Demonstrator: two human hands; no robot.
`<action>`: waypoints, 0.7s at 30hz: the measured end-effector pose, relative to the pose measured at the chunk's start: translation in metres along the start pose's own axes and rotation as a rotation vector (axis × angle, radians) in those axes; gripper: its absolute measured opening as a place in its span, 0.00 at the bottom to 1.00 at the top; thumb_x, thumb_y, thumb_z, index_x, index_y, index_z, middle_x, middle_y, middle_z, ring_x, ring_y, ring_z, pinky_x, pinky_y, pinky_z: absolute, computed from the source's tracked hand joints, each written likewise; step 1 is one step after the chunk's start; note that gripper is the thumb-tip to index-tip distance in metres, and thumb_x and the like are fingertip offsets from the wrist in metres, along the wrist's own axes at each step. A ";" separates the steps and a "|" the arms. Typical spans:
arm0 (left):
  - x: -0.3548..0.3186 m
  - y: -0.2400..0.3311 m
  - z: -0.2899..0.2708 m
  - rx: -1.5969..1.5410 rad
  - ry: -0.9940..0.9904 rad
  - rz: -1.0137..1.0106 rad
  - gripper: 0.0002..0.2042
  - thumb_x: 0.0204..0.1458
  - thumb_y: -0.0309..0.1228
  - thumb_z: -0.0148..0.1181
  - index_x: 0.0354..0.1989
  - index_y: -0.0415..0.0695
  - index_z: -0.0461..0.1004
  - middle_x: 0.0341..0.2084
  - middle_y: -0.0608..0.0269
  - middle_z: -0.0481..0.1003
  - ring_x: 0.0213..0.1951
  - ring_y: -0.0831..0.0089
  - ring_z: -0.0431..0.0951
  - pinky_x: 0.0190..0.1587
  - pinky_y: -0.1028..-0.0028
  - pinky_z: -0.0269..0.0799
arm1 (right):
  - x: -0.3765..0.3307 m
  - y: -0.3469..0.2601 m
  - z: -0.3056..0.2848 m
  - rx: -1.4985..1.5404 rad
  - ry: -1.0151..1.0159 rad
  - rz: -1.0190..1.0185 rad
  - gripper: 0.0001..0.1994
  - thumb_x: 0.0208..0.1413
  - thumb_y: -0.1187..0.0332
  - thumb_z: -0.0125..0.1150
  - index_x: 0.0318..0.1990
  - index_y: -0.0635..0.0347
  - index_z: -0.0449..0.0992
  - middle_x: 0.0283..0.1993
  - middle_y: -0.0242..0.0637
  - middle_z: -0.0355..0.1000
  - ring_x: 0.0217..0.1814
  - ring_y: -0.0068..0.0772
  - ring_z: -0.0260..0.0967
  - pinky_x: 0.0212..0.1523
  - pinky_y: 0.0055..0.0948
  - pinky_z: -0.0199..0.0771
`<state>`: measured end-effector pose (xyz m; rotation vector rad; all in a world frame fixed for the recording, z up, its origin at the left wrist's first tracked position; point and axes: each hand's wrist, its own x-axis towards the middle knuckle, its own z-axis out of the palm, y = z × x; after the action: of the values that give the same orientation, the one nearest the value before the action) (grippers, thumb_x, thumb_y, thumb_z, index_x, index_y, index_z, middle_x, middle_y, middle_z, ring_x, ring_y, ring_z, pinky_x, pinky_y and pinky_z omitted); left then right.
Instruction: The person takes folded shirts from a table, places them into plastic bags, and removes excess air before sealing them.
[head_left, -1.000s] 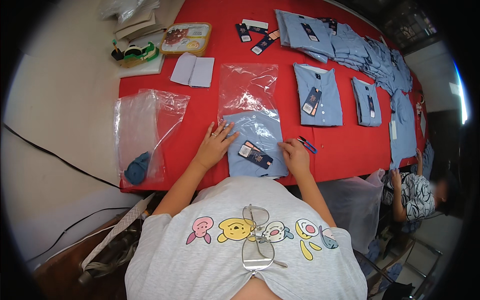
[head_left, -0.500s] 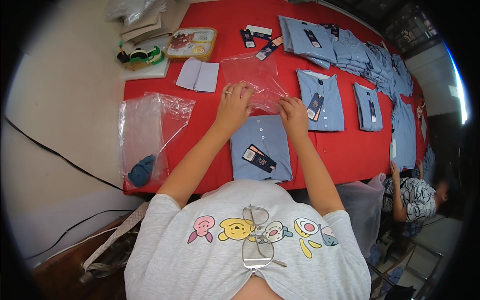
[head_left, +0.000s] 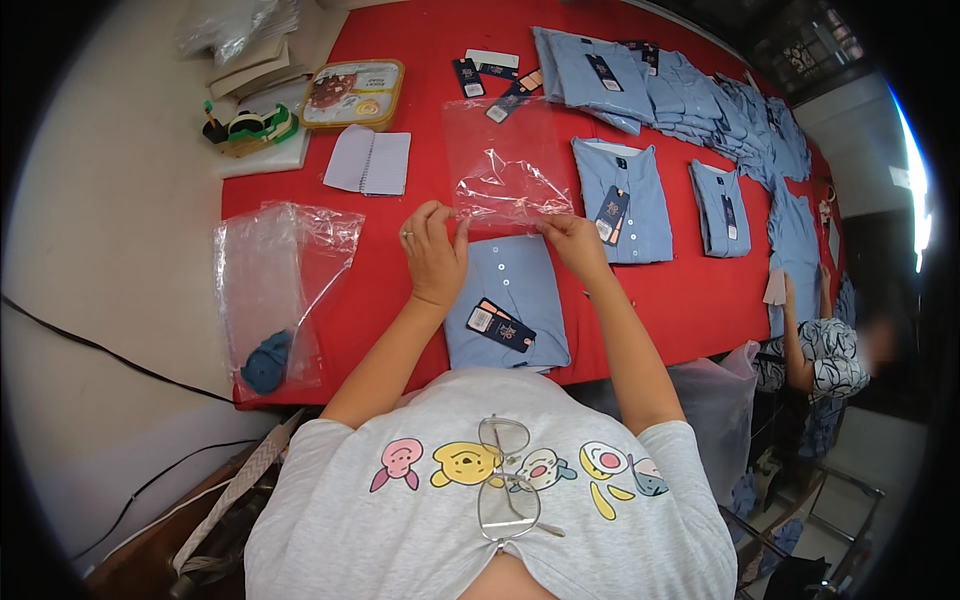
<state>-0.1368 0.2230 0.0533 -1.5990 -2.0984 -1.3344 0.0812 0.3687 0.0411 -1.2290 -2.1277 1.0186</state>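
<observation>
A clear plastic bag point(head_left: 508, 140) lies spread on the red table, its near edge toward me. My left hand point(head_left: 434, 254) is closed on the bag's near left corner, thumb against fingers. The near right part of the same edge is pinched by my right hand point(head_left: 577, 245). Right below the bag's edge, between my forearms, lies a folded light blue buttoned shirt point(head_left: 535, 290). Dark hang tags point(head_left: 501, 325) rest on the shirt's front.
More clear bags point(head_left: 260, 260) lie at the left with a crumpled blue cloth item point(head_left: 266, 362). Farther back are a notebook point(head_left: 370, 162), a tape dispenser point(head_left: 262, 128) and a plastic box point(head_left: 352, 95). Folded shirts point(head_left: 625, 215) fill the right; another person's hand point(head_left: 789, 295) works there.
The bag now lies flatter and more spread out, and my hands have moved apart along its near edge. At the far right, the other person's hand now holds a pale tag.
</observation>
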 end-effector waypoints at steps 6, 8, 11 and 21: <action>-0.039 0.019 0.034 -0.076 -0.371 0.244 0.16 0.63 0.34 0.66 0.55 0.40 0.76 0.50 0.52 0.77 0.56 0.51 0.76 0.64 0.49 0.67 | 0.015 -0.024 0.009 -0.050 -0.092 0.112 0.15 0.66 0.61 0.68 0.50 0.63 0.88 0.43 0.55 0.84 0.47 0.51 0.85 0.49 0.39 0.82; -0.042 0.014 0.054 0.050 -0.371 0.120 0.17 0.63 0.35 0.67 0.55 0.39 0.76 0.48 0.51 0.78 0.55 0.50 0.77 0.64 0.49 0.67 | 0.020 -0.019 0.008 -0.059 -0.106 0.113 0.16 0.68 0.61 0.66 0.53 0.63 0.87 0.47 0.55 0.85 0.50 0.51 0.85 0.52 0.38 0.81; -0.036 0.007 0.062 0.016 -0.541 -0.095 0.17 0.63 0.35 0.67 0.54 0.38 0.77 0.46 0.49 0.79 0.54 0.48 0.78 0.63 0.50 0.67 | 0.018 -0.002 0.007 -0.001 -0.141 0.105 0.17 0.70 0.61 0.64 0.57 0.63 0.85 0.50 0.54 0.85 0.54 0.50 0.85 0.56 0.38 0.81; -0.049 -0.010 0.053 -0.227 -0.308 -0.130 0.13 0.64 0.36 0.67 0.49 0.40 0.76 0.46 0.49 0.78 0.51 0.47 0.76 0.58 0.53 0.69 | -0.008 0.020 0.004 0.060 -0.242 0.147 0.17 0.72 0.62 0.61 0.62 0.58 0.83 0.58 0.53 0.83 0.59 0.51 0.83 0.58 0.38 0.80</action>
<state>-0.1066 0.2283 -0.0125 -1.8935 -2.3317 -1.4976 0.0932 0.3667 0.0224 -1.3056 -2.1914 1.3453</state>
